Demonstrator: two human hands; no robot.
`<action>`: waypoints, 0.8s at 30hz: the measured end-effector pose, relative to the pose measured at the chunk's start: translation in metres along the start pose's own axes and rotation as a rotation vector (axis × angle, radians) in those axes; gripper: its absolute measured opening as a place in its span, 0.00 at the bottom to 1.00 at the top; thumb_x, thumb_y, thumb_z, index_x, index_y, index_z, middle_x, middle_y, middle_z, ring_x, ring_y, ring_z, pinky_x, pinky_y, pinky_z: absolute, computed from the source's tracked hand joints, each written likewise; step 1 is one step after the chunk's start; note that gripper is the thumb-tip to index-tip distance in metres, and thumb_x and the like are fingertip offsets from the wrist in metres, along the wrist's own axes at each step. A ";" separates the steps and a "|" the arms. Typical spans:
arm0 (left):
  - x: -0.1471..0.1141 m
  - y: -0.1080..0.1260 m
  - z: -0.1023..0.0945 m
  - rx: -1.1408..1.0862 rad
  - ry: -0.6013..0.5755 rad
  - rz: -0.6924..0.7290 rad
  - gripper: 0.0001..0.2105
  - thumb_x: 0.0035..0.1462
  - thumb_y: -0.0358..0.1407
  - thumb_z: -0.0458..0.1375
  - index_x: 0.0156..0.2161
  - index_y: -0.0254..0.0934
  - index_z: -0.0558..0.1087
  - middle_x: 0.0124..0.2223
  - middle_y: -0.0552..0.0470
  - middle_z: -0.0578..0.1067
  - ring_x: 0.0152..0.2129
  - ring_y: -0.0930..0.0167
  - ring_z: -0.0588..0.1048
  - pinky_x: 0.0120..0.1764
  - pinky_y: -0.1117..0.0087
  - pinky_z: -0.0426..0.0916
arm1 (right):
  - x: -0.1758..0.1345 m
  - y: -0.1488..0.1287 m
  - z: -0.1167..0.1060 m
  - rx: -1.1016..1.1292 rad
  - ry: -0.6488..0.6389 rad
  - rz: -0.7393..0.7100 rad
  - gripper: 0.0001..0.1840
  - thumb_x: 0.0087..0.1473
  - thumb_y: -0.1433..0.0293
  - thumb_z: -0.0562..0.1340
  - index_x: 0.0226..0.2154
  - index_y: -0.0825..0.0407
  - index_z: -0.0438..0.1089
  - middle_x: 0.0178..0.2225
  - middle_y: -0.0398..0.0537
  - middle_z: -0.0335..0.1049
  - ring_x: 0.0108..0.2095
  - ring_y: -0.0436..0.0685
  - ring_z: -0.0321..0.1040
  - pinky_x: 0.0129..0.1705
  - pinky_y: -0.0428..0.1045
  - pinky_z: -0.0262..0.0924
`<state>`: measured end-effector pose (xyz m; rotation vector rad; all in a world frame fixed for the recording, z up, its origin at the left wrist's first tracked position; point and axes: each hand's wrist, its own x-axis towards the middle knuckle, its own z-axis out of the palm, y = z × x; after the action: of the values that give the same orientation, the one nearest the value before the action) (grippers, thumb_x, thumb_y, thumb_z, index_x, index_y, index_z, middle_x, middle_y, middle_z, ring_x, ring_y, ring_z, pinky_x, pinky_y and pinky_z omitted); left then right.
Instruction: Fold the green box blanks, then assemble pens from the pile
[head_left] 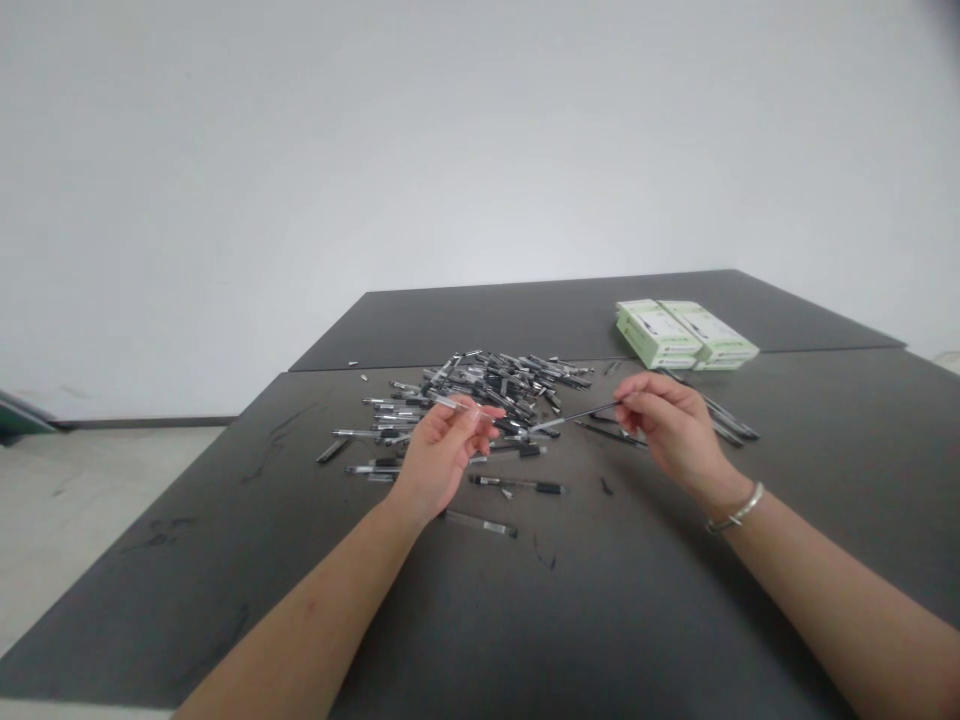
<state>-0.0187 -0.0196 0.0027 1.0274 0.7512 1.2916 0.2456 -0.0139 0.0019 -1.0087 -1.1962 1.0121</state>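
Left hand (444,455): thumb and fingers nearly together, pinching a clear slim tube (445,401) that slants up and leftward out of the grip, over the near side of the pile.
Right hand (675,425): thumb and first fingers closed on the dark end of a thin rod (574,414); the other fingers are curled in.
Thin rod: raised above the counter (637,620), its pale end pointing left and slightly down toward the left hand (whether that end touches anything is too blurred to tell).
Right wrist: a silvery bracelet (736,507) around it.
Pile of pens (510,380): heaped beyond and between the hands, clear barrels and black grips crossing at many angles, several lying apart at its left edge.
Black-grip pen (517,484): flat on the counter, in front of the pile.
Nearest pen (480,522): a clear barrel with a pale label, just beside the left wrist.
Dark slim pieces (726,418): on the counter, just beyond the right hand.
Boxes (686,338): green and white, side by side, farther back on the right.
Wall (480,150): pale, behind the counter.
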 end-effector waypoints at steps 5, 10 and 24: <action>0.001 -0.001 -0.002 -0.053 -0.012 -0.010 0.06 0.52 0.33 0.63 0.33 0.36 0.69 0.37 0.48 0.80 0.30 0.73 0.77 0.30 0.74 0.67 | 0.000 0.000 0.000 0.011 0.003 0.012 0.03 0.47 0.69 0.62 0.28 0.51 0.71 0.19 0.42 0.68 0.19 0.49 0.61 0.21 0.45 0.54; 0.002 -0.001 -0.003 -0.088 -0.023 -0.018 0.06 0.52 0.33 0.63 0.33 0.35 0.70 0.37 0.48 0.80 0.31 0.72 0.78 0.32 0.73 0.69 | 0.000 -0.001 0.000 0.054 0.004 0.018 0.02 0.48 0.70 0.62 0.28 0.51 0.71 0.20 0.42 0.68 0.19 0.49 0.61 0.22 0.45 0.53; 0.001 0.001 -0.002 -0.126 -0.010 -0.028 0.05 0.52 0.32 0.63 0.33 0.35 0.70 0.38 0.48 0.81 0.31 0.72 0.79 0.36 0.72 0.72 | -0.002 0.000 0.003 0.062 -0.023 0.041 0.03 0.49 0.70 0.63 0.29 0.52 0.71 0.21 0.43 0.70 0.21 0.49 0.64 0.22 0.44 0.54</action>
<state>-0.0204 -0.0184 0.0027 0.9191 0.6657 1.2921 0.2426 -0.0154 0.0018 -0.9784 -1.1599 1.0890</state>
